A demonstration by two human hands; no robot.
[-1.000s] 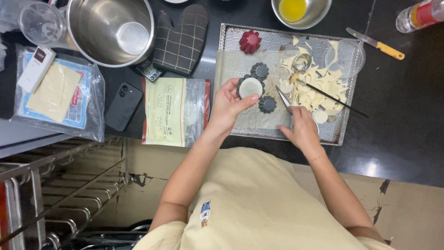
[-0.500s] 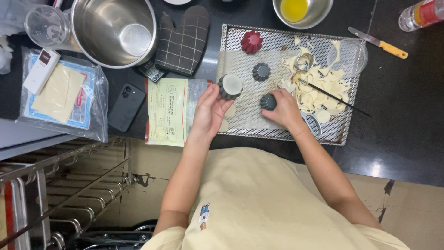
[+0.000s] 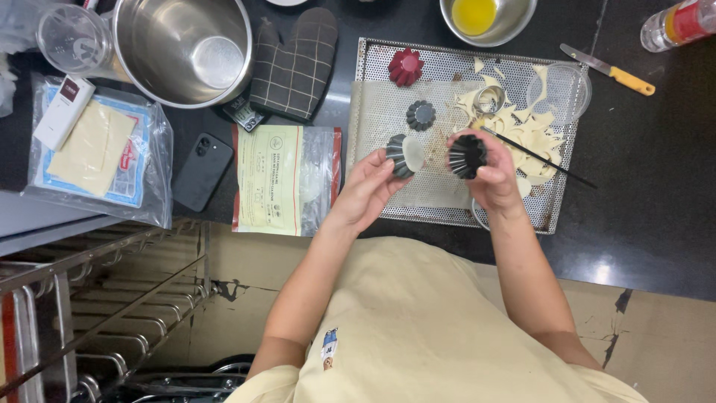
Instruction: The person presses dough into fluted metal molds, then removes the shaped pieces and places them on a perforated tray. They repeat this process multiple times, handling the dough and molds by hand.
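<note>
The left hand point(image 3: 365, 186) is clamped on a small fluted mould point(image 3: 403, 154) lined with pale dough, tilted so its mouth faces three o'clock. The right hand point(image 3: 488, 175) is closed around a second dark fluted mould point(image 3: 468, 155), empty, its mouth turned toward nine o'clock. The two moulds sit near each other but apart, both held above the perforated tray point(image 3: 373, 112).

On the tray, at twelve o'clock from the left hand's mould, a third dark mould point(image 3: 421, 115) lies flat; farther toward twelve a red mould point(image 3: 405, 66) rests near the tray's far edge. At two o'clock from the right hand lie dough scraps point(image 3: 533, 134), with a round metal cutter point(image 3: 489, 98) among them and a thin black stick point(image 3: 541, 157) across them. A clear round lid point(image 3: 559, 91) sits at the tray's far right corner.

Off the tray, at nine o'clock from the left hand, lies a clear bag point(image 3: 287, 179), then a dark phone point(image 3: 200, 172). An oven mitt point(image 3: 294, 63) and a steel pot point(image 3: 183, 48) sit at about eleven o'clock. A bowl of yellow liquid point(image 3: 485, 16) stands at twelve, a yellow-handled knife point(image 3: 608, 69) at two.
</note>
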